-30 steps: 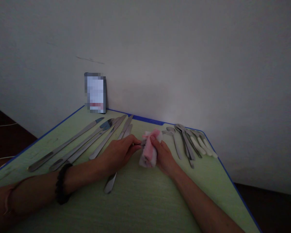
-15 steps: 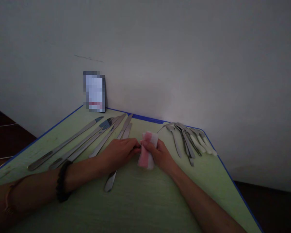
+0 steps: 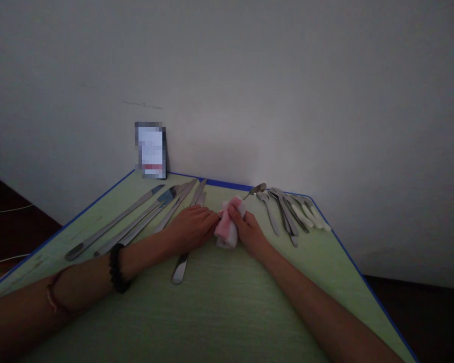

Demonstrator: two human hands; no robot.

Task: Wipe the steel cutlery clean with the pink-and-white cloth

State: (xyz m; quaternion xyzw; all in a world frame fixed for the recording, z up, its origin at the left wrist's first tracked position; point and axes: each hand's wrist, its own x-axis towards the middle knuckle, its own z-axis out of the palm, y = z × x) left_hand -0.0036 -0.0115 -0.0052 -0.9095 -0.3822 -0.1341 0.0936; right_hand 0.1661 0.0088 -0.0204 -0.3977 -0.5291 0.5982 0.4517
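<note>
My left hand (image 3: 193, 228) rests on the green table (image 3: 219, 307), fingers pinched on the handle end of a metal spoon. The spoon's bowl (image 3: 256, 190) sticks out on the far side of a pink and white cloth (image 3: 227, 229). My right hand (image 3: 248, 233) is closed round that cloth, which wraps the spoon's shaft. The two hands touch at the cloth. A table knife (image 3: 181, 266) lies partly under my left hand.
Several long knives (image 3: 136, 222) lie fanned out at the left. A bunch of spoons (image 3: 287, 214), some with white handles, lies at the right. A small card (image 3: 151, 150) leans against the wall at the back. The table's blue edge (image 3: 348, 252) runs close on the right.
The cloth in my right hand has slid along the spoon toward my left hand, and the spoon's bowl now shows beyond it. The view has shifted slightly.
</note>
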